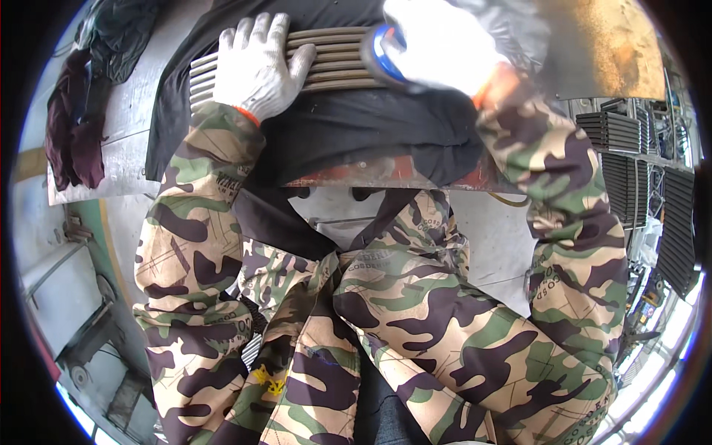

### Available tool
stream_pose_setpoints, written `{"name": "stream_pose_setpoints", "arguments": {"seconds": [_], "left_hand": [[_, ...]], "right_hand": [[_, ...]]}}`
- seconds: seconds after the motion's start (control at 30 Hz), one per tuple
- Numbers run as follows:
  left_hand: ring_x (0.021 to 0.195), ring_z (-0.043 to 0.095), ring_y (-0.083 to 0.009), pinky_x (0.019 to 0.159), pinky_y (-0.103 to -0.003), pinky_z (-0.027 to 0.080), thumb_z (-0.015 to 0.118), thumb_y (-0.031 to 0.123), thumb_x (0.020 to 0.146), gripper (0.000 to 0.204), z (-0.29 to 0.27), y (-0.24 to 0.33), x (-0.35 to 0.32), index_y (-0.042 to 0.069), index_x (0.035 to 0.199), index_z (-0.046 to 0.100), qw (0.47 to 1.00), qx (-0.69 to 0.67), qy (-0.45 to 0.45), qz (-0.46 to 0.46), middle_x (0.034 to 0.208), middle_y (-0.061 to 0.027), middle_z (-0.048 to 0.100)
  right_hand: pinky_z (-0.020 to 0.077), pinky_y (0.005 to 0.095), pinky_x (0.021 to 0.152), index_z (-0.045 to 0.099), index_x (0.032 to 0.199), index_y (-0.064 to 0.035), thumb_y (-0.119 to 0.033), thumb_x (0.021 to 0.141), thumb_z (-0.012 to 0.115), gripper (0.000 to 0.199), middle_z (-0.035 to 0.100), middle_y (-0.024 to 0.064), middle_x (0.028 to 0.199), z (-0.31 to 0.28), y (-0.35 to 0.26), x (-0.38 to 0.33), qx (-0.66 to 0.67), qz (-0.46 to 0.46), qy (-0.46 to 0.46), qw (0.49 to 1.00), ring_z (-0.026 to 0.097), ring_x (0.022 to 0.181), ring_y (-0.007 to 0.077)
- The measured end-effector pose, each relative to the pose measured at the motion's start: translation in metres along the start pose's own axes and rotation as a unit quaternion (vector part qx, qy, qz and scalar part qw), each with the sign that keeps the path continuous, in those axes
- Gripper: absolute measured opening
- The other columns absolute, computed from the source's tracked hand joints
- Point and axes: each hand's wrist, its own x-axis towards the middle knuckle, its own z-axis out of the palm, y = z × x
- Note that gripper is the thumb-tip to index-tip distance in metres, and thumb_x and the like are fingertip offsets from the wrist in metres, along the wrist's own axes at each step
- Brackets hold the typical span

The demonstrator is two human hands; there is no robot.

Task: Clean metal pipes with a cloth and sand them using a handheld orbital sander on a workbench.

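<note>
A row of parallel greyish-brown bars (337,58), like a grille, lies across a black cloth (348,133) on the bench. My left hand (259,67), in a white knit glove, rests flat on its left part with the fingers spread. At the other end my right hand (445,44), also gloved, is closed round a rounded blue and dark tool (386,53). This tool touches the bars' right end; its exact kind is hidden by the glove and blur.
Dark and maroon cloths (78,119) lie at the bench's left end. A brown sheet (619,48) is at the far right. Beyond it stand stacks of dark slatted pieces (623,185). The bench's red front edge (356,172) runs before my lap. Grey equipment (70,297) stands at lower left.
</note>
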Motion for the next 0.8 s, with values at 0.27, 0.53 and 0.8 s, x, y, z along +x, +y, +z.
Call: {"name": "stream_pose_setpoints", "arguments": {"seconds": [0.27,0.53,0.8], "left_hand": [[0.136,0.055,-0.0417,0.116,-0.055,0.037,0.056,0.047,0.104,0.063,0.004,-0.003,0.004,0.0,0.146,0.058,0.999,0.032,0.026,0.024,0.147,-0.023,0.061],[0.136,0.055,-0.0393,0.115,-0.052,0.039,0.058,0.042,0.104,0.057,-0.006,0.007,-0.003,-0.001,0.142,0.061,0.999,0.023,0.046,0.019,0.143,-0.0223,0.063],[0.145,0.046,-0.0463,0.126,-0.057,0.028,0.059,0.048,0.1,0.072,-0.015,0.015,-0.003,-0.006,0.148,0.054,0.996,-0.049,-0.011,-0.072,0.151,-0.0296,0.055]], "right_hand": [[0.0577,0.0536,0.082,0.066,0.109,-0.0029,-0.029,0.094,0.063,0.03,0.068,0.028,0.1,0.002,0.005,0.001,-0.026,0.017,0.032,0.999,0.072,0.091,0.0466],[0.0557,0.0546,0.079,0.064,0.103,-0.005,-0.031,0.093,0.066,0.028,0.067,0.0254,0.094,0.01,0.006,0.001,-0.055,-0.002,0.073,0.996,0.071,0.084,0.0452],[0.0552,0.054,0.074,0.063,0.102,-0.0069,-0.032,0.093,0.069,0.027,0.064,0.0224,0.091,0.019,0.009,0.007,-0.049,0.009,0.068,0.996,0.07,0.086,0.043]]}}
